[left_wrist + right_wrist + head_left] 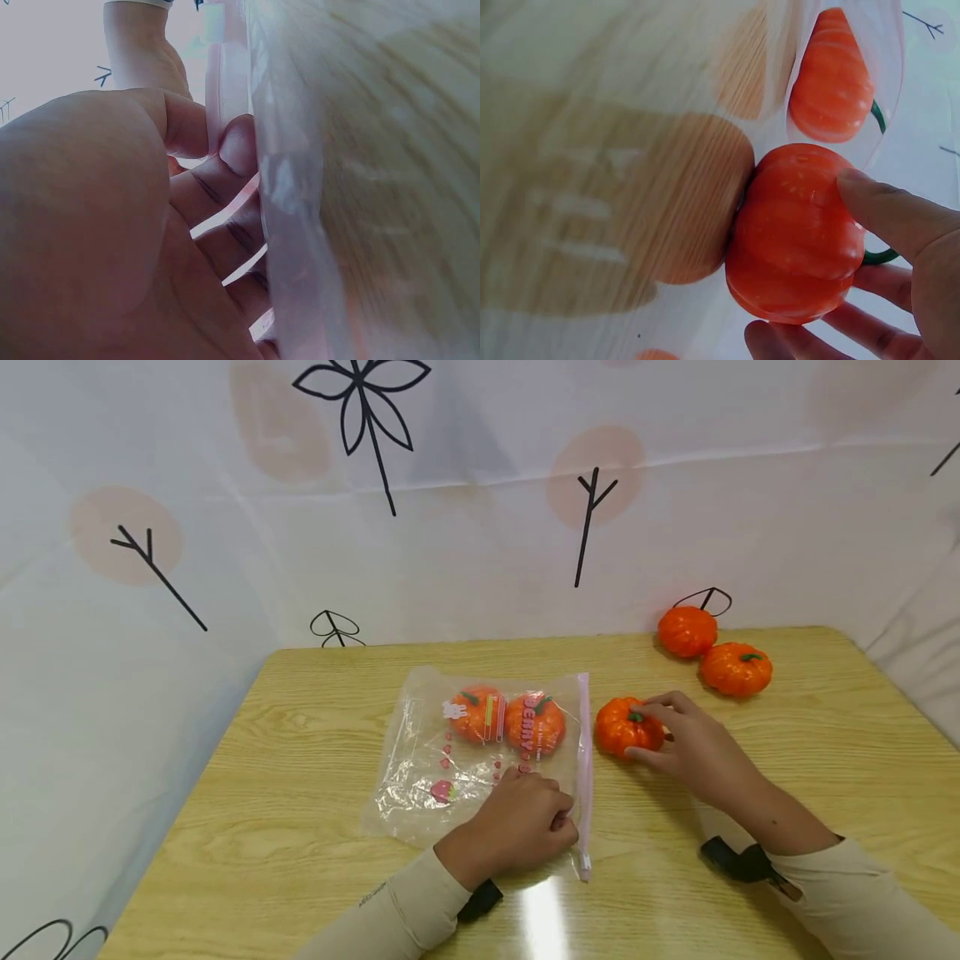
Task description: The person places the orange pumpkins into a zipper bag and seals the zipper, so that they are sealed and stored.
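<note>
A clear zip bag (408,768) with a pink zip edge and strawberry print lies flat on the wooden table. Two small orange toy pumpkins (537,727) with green stems are inside it. My left hand (517,822) rests over the bag's near part, close to the zip edge; in the left wrist view its thumb and forefinger (240,146) pinch the plastic. With the right hand (705,756) I hold another toy pumpkin (622,728), thumb and fingers around its sides, just right of the bag's zip edge. In the right wrist view this pumpkin (795,232) sits at the table surface.
Two more toy pumpkins, one (687,632) at the table's back edge and one (737,669) beside it, are at the back right. A white patterned cloth (480,560) hangs behind the wooden table (300,793).
</note>
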Demonstrator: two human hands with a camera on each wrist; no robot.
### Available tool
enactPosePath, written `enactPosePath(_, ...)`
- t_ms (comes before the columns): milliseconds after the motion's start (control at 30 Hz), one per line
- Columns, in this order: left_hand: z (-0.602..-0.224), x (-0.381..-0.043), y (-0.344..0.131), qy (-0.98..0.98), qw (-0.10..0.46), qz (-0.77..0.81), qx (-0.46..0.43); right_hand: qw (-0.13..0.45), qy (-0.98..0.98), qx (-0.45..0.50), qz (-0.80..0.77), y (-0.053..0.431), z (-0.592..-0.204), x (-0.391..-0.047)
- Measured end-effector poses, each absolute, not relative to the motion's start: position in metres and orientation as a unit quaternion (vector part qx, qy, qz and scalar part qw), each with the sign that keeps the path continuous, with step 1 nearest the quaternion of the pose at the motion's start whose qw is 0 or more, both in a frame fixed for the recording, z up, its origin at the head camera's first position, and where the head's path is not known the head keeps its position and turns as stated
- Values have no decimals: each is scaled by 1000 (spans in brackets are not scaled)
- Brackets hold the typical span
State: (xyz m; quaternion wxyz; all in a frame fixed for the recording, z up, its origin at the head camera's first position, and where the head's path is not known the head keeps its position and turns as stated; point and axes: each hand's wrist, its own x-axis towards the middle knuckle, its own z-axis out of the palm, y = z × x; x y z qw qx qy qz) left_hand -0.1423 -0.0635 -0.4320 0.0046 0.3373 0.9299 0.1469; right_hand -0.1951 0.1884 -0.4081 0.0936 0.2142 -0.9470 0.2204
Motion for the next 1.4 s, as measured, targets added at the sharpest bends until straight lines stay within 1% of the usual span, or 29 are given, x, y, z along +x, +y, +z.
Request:
enactPosePath(200, -431, -143, -62, 931, 8, 146, 335, 84, -945, 225, 223, 188, -405, -193)
enactPosePath(400, -430, -142, -62, 930, 12, 144, 337, 22, -944, 211, 251, 188, -406, -194)
enactPosePath(467, -430, -141, -61, 931, 13, 145, 336, 11, -944, 208, 255, 188, -407, -193)
enactPosePath(600, -431, -141, -62, 931, 9, 144, 334, 12, -941, 215, 263, 186, -409, -191)
enactPosePath(800, -434, -140, -62, 932, 18, 150, 330, 16, -935, 227, 270, 185, -413, -188)
enactPosePath(1300, -435, -141, -59, 934, -18, 137, 328, 22, -922, 243, 301, 183, -412, -185)
enactPosePath(1400, -436, -142, -58, 935, -17, 137, 327, 19, -919, 246, 306, 183, -413, -185)
